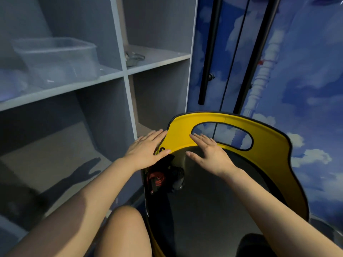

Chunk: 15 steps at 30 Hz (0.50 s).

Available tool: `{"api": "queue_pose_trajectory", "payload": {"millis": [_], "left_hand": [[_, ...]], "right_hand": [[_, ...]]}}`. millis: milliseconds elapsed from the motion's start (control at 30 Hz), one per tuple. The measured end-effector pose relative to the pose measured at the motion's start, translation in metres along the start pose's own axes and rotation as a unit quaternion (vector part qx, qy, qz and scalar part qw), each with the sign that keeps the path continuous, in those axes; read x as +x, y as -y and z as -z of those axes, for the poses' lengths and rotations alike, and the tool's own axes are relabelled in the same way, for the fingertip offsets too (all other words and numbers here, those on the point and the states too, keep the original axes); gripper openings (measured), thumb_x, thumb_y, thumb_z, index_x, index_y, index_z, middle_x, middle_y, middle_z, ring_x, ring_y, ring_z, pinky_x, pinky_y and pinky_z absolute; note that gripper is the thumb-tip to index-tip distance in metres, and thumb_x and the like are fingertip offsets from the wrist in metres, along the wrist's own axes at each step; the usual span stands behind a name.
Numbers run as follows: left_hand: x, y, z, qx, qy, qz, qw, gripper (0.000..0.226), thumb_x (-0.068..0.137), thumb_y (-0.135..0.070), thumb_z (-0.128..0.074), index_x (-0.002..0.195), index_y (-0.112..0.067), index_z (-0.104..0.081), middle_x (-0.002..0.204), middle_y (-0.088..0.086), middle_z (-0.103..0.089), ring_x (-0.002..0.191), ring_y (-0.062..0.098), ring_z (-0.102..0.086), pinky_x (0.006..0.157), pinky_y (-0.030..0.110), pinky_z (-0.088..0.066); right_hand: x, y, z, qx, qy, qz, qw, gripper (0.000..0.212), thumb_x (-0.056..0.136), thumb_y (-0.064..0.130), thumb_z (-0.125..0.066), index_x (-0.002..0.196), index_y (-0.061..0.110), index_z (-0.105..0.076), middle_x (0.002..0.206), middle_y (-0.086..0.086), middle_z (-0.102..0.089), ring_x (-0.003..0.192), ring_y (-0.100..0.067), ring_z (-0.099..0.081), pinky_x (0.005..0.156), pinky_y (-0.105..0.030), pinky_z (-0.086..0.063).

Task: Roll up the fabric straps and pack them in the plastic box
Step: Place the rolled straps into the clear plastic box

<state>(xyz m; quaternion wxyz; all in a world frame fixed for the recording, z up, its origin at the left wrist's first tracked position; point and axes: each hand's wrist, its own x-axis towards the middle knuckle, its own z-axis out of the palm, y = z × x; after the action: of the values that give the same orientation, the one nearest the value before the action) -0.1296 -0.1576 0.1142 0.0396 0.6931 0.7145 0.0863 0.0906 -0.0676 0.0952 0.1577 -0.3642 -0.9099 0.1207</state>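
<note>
1. Far left, the plastic box (55,60) sits on an upper shelf (78,84) of the grey unit, clear-walled, and we see no straps in it. It is well apart from both hands, so packing has not begun as far as we can tell.
2. Below it the lower shelf bay is bare, with only our arm's shadow on it. That gives open room on the left for a reach up to the box.
3. Our left hand (146,147) is spread flat, fingers wide and holding nothing, at the left edge of the yellow chair back (259,134).
4. Just near of that hand, the straps (163,179) lie bunched on the left edge of the dark seat (213,191): a red coil that looks rolled, and a black tangle beside it. They hang close to the seat's rim and could slip off.
5. Our right hand (209,151) is also open and empty, flat where the seat meets the chair back, below the oval cut-out.
6. We judge the step to be picking up a strap. The next move calls for a hand coming near and closing on the bundle.
7. Right of the chair the cloud-printed wall (306,80) stands close, so there is little room that way.
</note>
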Motion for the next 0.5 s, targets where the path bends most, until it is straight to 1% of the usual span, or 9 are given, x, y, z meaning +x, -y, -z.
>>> {"api": "queue_pose_trajectory", "payload": {"millis": [67, 133, 200, 267, 333, 500], "left_hand": [[-0.004, 0.004, 0.023, 0.009, -0.026, 0.005, 1.0, 0.071, 0.091, -0.062, -0.031, 0.15, -0.033, -0.003, 0.159, -0.01, -0.005, 0.146, 0.011, -0.007, 0.118, 0.034, -0.01], [-0.011, 0.009, 0.046, 0.015, -0.055, 0.013, 0.998, 0.07, 0.092, -0.061, -0.032, 0.15, -0.033, -0.005, 0.159, -0.01, -0.006, 0.146, 0.01, -0.007, 0.118, 0.032, -0.009], [-0.017, 0.016, 0.068, 0.019, -0.079, 0.023, 0.996, 0.069, 0.092, -0.06, -0.032, 0.15, -0.033, -0.006, 0.159, -0.01, -0.007, 0.146, 0.011, -0.007, 0.118, 0.033, -0.01], [-0.023, 0.026, 0.09, 0.025, -0.102, 0.034, 0.994, 0.069, 0.092, -0.06, -0.03, 0.15, -0.033, -0.006, 0.159, -0.009, -0.008, 0.146, 0.011, -0.008, 0.119, 0.035, -0.012], [-0.029, 0.037, 0.112, 0.026, -0.124, 0.049, 0.991, 0.069, 0.092, -0.06, -0.031, 0.15, -0.032, -0.007, 0.159, -0.008, -0.01, 0.146, 0.011, -0.009, 0.12, 0.036, -0.014], [-0.052, 0.067, 0.16, 0.024, -0.199, 0.076, 0.977, 0.067, 0.092, -0.056, -0.037, 0.15, -0.028, -0.017, 0.157, -0.006, -0.018, 0.145, 0.012, -0.014, 0.118, 0.034, -0.017]], "right_hand": [[0.01, 0.018, 0.018, 0.012, -0.014, 0.006, 1.0, 0.067, 0.091, 0.056, -0.042, 0.149, 0.032, -0.018, 0.157, 0.008, -0.02, 0.145, -0.011, -0.011, 0.117, -0.032, -0.013], [0.021, 0.036, 0.035, 0.016, -0.027, 0.009, 0.999, 0.067, 0.091, 0.057, -0.043, 0.148, 0.033, -0.019, 0.156, 0.009, -0.022, 0.144, -0.012, -0.017, 0.114, -0.034, -0.023], [0.033, 0.055, 0.051, -0.007, -0.046, 0.022, 0.999, 0.066, 0.091, 0.058, -0.041, 0.148, 0.034, -0.02, 0.154, 0.009, -0.026, 0.142, -0.014, -0.025, 0.109, -0.033, -0.032], [0.045, 0.073, 0.064, -0.024, -0.065, 0.035, 0.997, 0.064, 0.091, 0.058, -0.04, 0.148, 0.035, -0.021, 0.153, 0.009, -0.03, 0.139, -0.016, -0.031, 0.104, -0.032, -0.037], [0.059, 0.092, 0.075, -0.019, -0.076, 0.046, 0.996, 0.063, 0.091, 0.059, -0.04, 0.147, 0.036, -0.022, 0.152, 0.009, -0.033, 0.136, -0.016, -0.036, 0.101, -0.033, -0.04], [0.101, 0.142, 0.094, 0.033, -0.075, 0.08, 0.993, 0.061, 0.092, 0.057, -0.041, 0.146, 0.033, -0.025, 0.15, 0.003, -0.036, 0.135, -0.02, -0.038, 0.104, -0.038, -0.039]]}}
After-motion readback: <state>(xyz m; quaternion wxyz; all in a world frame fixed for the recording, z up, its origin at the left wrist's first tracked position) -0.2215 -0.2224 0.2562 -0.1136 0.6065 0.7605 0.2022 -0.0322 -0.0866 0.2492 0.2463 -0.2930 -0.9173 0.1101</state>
